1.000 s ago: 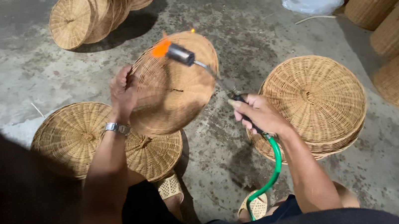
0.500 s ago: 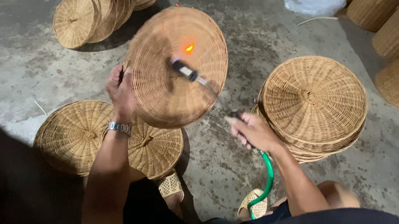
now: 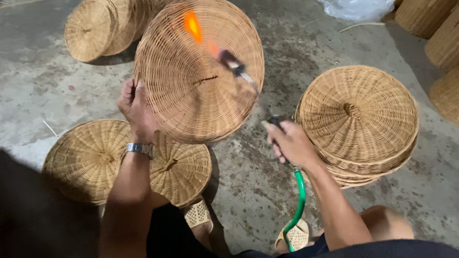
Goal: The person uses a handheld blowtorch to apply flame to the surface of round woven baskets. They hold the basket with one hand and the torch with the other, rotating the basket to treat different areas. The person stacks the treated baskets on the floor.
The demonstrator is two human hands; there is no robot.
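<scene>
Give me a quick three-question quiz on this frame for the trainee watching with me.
1. True or false: the left hand holds the round woven lid by its rim.
2. What does the right hand hold?
3. Where does the flame play: A on the held lid, B on the stack of lids at right, C on the floor?

Key: 1 true; 2 a gas torch with a green hose; 3 A.

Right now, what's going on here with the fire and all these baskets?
A person sitting on a concrete floor holds a round woven lid up by its edge with the left hand. The right hand grips a gas torch fed by a green hose, and its orange flame plays over the lid's surface. A stack of similar lids lies beside the right hand; two more lie below the left.
</scene>
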